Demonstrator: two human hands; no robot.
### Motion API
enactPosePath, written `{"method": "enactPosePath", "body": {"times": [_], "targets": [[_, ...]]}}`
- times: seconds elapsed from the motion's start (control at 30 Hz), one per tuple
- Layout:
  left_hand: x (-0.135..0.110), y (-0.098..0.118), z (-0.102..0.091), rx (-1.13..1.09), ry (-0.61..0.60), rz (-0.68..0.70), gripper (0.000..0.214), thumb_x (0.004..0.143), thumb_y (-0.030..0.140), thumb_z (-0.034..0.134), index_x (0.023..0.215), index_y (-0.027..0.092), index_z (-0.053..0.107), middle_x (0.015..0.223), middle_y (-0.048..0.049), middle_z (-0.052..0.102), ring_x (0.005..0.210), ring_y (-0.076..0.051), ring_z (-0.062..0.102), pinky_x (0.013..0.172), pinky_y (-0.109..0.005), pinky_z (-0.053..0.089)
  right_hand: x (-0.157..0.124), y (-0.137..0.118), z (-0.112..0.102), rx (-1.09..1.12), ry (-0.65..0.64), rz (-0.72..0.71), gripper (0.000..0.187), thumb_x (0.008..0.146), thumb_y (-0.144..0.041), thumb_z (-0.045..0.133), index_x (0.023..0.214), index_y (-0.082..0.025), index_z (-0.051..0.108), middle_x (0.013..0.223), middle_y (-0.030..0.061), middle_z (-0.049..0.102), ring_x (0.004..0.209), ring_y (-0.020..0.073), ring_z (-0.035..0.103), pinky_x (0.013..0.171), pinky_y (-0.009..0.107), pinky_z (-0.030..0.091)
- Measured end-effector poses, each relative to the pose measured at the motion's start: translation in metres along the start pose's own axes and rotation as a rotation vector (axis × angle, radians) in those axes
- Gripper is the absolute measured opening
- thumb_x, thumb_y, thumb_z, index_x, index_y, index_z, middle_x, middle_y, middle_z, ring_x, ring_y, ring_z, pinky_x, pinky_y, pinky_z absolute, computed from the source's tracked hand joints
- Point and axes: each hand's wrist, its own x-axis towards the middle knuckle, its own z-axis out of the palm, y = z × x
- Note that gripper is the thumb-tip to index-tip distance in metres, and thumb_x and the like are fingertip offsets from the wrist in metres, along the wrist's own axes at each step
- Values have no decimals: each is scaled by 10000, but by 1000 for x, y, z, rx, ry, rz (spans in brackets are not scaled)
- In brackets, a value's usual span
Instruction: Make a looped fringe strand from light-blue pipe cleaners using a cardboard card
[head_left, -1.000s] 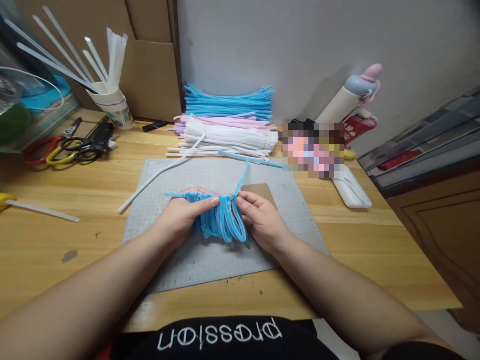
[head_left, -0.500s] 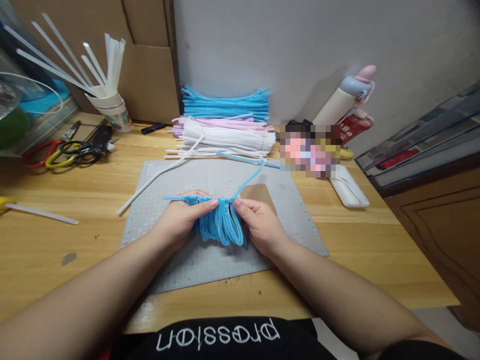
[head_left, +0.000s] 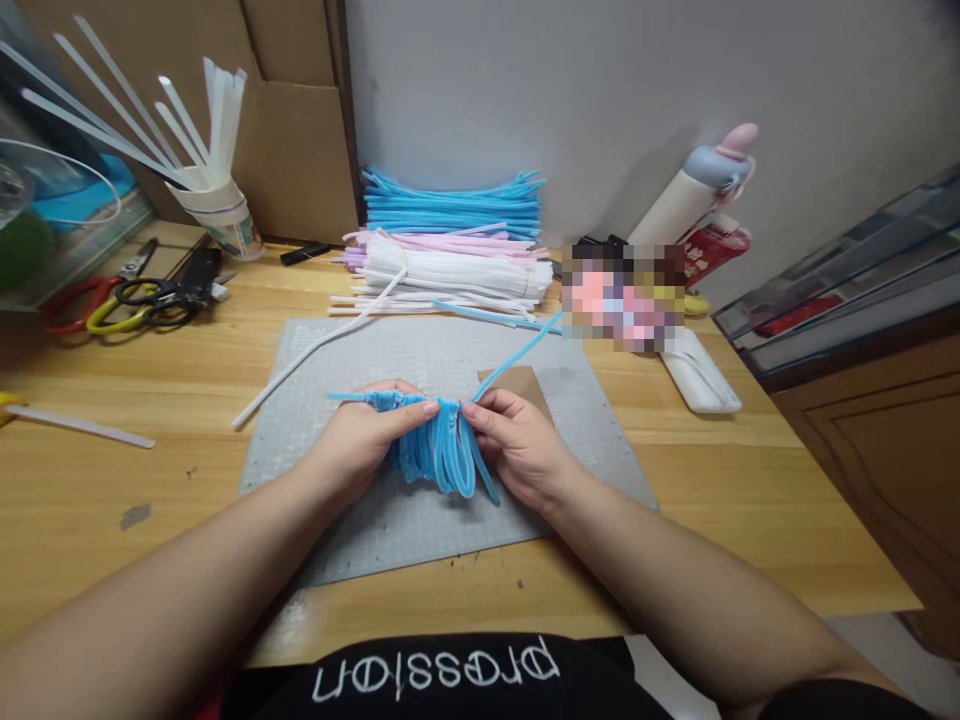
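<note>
Both hands hold a row of looped blue pipe cleaners (head_left: 439, 450) above the grey cutting mat (head_left: 420, 545). My left hand (head_left: 375, 425) is closed around the left part of the row, its thumb lying along the top edge. A short blue end pokes out to the left past that hand. My right hand (head_left: 514, 435) pinches the right end of the row between thumb and finger. From that pinch one long blue stem (head_left: 521, 352) slants up to the right, and another end hangs down beside the loops. The fingers behind the loops are hidden.
Bundles of blue (head_left: 450, 210), pink (head_left: 442, 243) and white pipe cleaners (head_left: 457, 272) lie at the wall. A white stem (head_left: 315, 350) crosses the mat's left corner. Scissors (head_left: 120, 300) and a cup of white sticks (head_left: 221, 220) stand left; a bottle (head_left: 675, 205) leans right.
The long blue stem has swung lower to the right. My right hand has shifted slightly, and the hanging end now shows apart from the loops. The left hand stays in place.
</note>
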Motion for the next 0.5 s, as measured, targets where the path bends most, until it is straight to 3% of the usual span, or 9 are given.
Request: {"method": "enactPosePath", "body": {"times": [0.37,0.5], "targets": [[-4,2,5,-48,-34,-53,232,620,350,785,686,167,660,641,-14,619,587,-140,554,573,-261,420,0,2,1,-35,-19,-24,240,632,-319,788,729,-177,622,663,-27,633,600,94,562,602,236,443],[3,8,1,-187,28,-128,350,643,434,741,834,147,678,756,-47,649,635,-156,578,585,-270,436,1,-2,0,28,-6,-17,261,628,-319,786,703,-172,585,620,-40,603,546,83,525,555,225,428]]}}
